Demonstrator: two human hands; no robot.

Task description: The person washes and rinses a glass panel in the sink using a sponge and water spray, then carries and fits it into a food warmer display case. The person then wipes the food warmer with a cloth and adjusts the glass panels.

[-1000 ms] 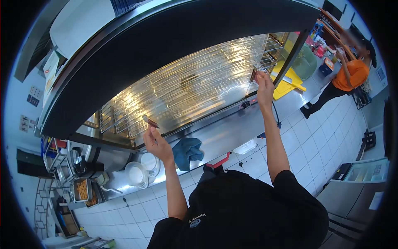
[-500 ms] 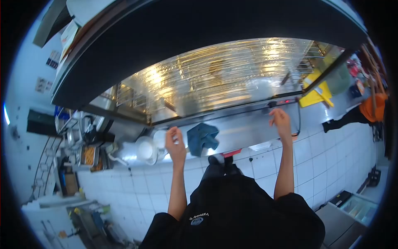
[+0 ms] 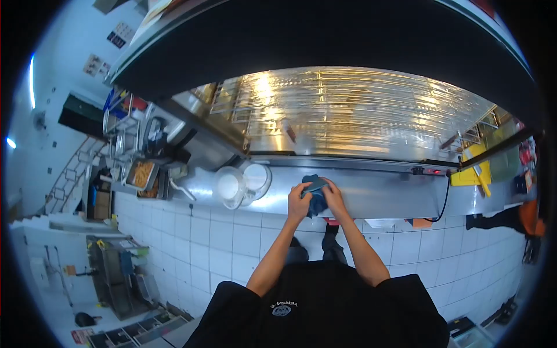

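A dark blue-green cloth [image 3: 316,203] is bunched up between both hands at the front of the steel counter [image 3: 371,188]. My left hand [image 3: 299,201] grips its left side, fingers curled over the top. On the other side my right hand [image 3: 333,197] closes on the cloth's right edge. Both forearms reach forward from the black shirt. Some of the cloth is hidden behind the fingers.
A lit display cabinet [image 3: 342,116] with wire racks stands behind the counter. White bowls or plates [image 3: 230,187] sit to the left, near a metal tray of food [image 3: 141,174]. To the right are a yellow board [image 3: 469,171], a hanging cord [image 3: 445,200] and a person in orange [image 3: 531,218].
My hands were apart and off the cloth; they have come together and taken hold of it. The cloth is now gathered smaller. The camera view has shifted.
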